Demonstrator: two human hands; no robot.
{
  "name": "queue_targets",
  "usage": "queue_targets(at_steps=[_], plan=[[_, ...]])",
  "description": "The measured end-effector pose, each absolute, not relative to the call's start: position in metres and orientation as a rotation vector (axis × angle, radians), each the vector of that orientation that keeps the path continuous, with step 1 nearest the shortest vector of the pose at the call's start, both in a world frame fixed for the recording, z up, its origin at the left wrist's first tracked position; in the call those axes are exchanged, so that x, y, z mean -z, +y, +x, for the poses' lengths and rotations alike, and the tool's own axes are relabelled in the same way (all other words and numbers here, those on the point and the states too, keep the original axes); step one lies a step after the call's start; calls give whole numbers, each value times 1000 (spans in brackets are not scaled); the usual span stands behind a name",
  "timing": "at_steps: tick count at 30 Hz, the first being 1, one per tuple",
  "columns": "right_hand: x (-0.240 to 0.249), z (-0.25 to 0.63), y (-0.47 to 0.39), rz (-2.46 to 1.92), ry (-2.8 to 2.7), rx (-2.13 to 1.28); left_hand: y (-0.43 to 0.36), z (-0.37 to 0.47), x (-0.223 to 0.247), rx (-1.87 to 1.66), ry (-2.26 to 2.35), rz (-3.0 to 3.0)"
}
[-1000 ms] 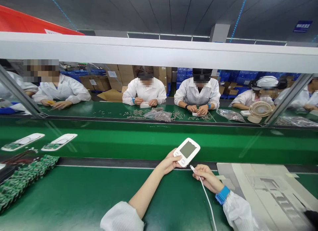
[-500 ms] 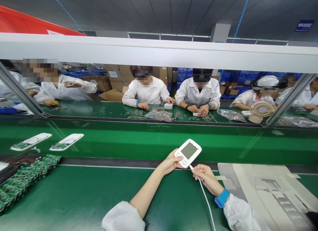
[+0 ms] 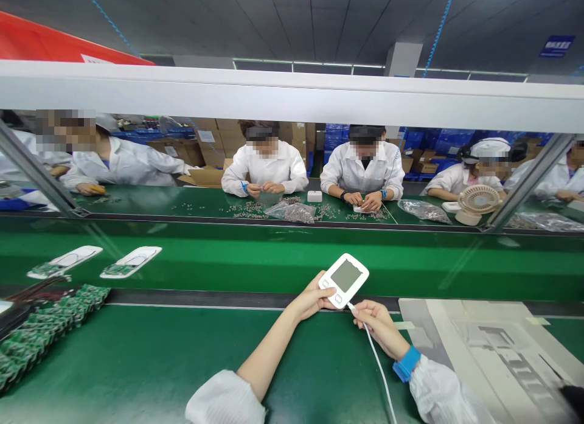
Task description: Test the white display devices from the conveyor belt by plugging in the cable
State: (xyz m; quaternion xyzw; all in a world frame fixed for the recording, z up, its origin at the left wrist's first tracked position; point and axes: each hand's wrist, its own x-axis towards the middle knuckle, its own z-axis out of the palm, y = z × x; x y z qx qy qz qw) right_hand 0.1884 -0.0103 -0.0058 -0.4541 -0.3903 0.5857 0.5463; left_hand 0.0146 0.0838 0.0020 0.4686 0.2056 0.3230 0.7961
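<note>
My left hand (image 3: 314,300) grips a white handheld device (image 3: 329,280) with a grey screen (image 3: 347,275) and two buttons, the thumb lying on its front near the buttons. The device is tilted, above the far edge of the green worktable (image 3: 182,357). My right hand (image 3: 375,324) pinches the plug end of a white cable (image 3: 378,363) at the device's lower edge. The plug meets the device there; how deep it sits cannot be made out. From my right hand the cable hangs down toward the bottom of the view. A blue wristband (image 3: 407,364) circles my right wrist.
Green circuit boards (image 3: 50,333) lie in rows at the left. Two white housings with boards (image 3: 131,262) rest on the green belt (image 3: 255,260) beyond. At the right lies a taped-down sheet (image 3: 493,357). Across the belt, several co-workers sit among small metal parts, with a fan (image 3: 479,200).
The two white housings have shifted slightly right along the belt. My hands, the device and the cable look nearly the same. Across the belt, one co-worker has let go of a white box.
</note>
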Motion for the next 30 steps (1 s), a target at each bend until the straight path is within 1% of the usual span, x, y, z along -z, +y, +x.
queue_targets(at_steps=[23, 30], plan=[[13, 190, -10, -1064, -1019, -1332, 67, 17, -12, -733, 452, 1029], [6, 190, -10, -1009, -947, -1414, 66, 19, -8, -778, 444, 1019]])
